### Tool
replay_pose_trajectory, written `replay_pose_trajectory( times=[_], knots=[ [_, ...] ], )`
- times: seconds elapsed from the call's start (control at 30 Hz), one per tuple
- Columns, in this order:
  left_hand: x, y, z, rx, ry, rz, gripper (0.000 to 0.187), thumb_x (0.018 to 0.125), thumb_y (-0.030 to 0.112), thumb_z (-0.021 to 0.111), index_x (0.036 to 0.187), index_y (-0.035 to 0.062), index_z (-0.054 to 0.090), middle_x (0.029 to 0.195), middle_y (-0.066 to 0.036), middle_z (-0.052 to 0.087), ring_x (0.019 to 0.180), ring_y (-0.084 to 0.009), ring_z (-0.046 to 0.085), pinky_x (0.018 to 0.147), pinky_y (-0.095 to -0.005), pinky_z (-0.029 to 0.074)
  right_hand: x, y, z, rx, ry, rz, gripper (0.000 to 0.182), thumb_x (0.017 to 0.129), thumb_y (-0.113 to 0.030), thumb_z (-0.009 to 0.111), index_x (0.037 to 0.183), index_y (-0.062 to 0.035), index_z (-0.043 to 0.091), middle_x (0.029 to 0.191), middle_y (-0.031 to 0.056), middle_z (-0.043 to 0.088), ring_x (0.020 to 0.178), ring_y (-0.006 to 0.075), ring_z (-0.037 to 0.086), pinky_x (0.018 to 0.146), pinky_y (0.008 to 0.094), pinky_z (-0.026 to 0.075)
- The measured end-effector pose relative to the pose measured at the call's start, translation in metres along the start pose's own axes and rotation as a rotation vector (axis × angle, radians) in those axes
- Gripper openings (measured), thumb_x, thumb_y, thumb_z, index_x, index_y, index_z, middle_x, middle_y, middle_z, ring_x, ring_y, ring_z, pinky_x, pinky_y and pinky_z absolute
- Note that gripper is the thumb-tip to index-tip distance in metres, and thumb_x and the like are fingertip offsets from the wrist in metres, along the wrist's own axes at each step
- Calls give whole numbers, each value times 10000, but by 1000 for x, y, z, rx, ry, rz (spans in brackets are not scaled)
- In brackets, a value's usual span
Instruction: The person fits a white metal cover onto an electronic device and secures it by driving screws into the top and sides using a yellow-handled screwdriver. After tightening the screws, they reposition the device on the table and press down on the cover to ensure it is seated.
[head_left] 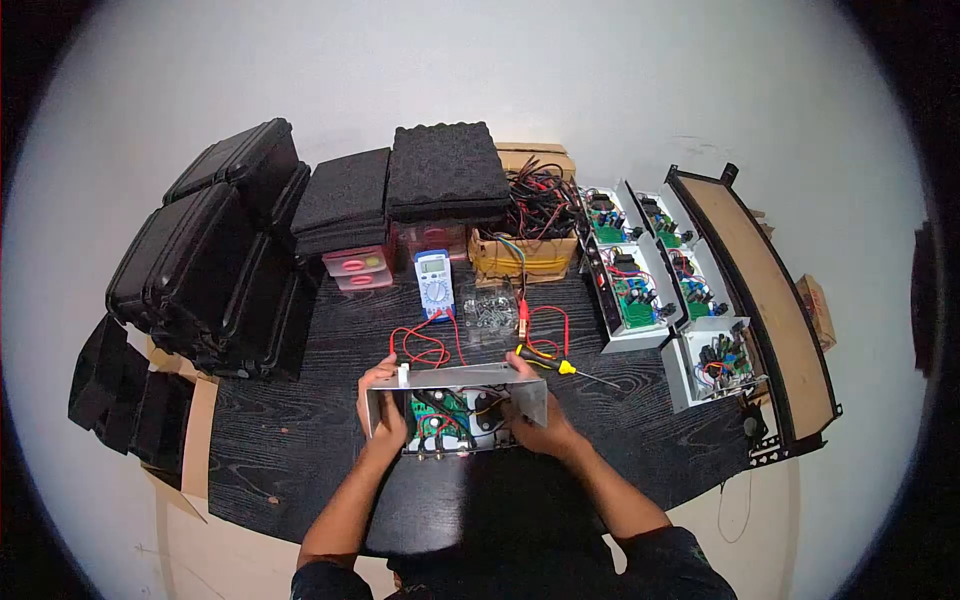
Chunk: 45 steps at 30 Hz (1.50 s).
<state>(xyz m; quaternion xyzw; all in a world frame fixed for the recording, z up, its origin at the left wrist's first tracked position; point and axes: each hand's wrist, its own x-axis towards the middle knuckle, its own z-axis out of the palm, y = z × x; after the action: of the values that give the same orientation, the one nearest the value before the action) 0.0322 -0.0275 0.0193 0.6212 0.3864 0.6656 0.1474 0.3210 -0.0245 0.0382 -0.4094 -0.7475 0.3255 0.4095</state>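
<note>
And there's the metal case (450, 378), near side of the black table (290, 430), long axis running left to right, left hand (384, 402) and right hand (546, 425) curling fingers around opposite ends.

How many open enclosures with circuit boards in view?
6. One held enclosure between left hand and right hand; five at the right: back-left unit, back-right unit, middle-left unit, middle-right unit, front unit. More may be hidden.
</note>
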Motion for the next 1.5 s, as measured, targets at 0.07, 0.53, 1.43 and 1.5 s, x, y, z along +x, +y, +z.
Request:
replay_pose_trajectory(
  times=[0.07,0.53,1.43,1.5],
  knots=[
    [4,-4,-5,72,-110,77,149,1058,17,486,1200,-21,508,1154,-204,634,1267,-408,623,1101,-527,467,1,0,0,42,29,45,628,1020,-152,578,1577,5,335,1534,288,477,1446,448,461,1207,457,364],
    [13,7,-8,288,-268,34,333,970,-61,486,1302,-50,480,1295,-293,628,1164,-440,680,1031,-462,527,7,23,0,-37,111,54,606,1121,-448,400,1543,-14,404,1479,292,541,1401,458,511,1132,453,448],
    [5,-20,-28,263,-478,-27,402,988,19,580,1364,32,437,1398,-290,573,1228,-466,648,1020,-457,544,6,32,5,-38,105,-121,622,915,77,627,1491,-69,444,1524,262,519,1414,416,531,1155,445,444],
    [0,-23,-29,264,-486,-50,397,991,19,572,1366,32,442,1401,-291,574,1242,-456,644,1033,-450,533,6,29,4,-55,76,-73,627,908,86,628,1489,-63,447,1516,262,525,1418,421,524,1164,442,434]
  ],
)
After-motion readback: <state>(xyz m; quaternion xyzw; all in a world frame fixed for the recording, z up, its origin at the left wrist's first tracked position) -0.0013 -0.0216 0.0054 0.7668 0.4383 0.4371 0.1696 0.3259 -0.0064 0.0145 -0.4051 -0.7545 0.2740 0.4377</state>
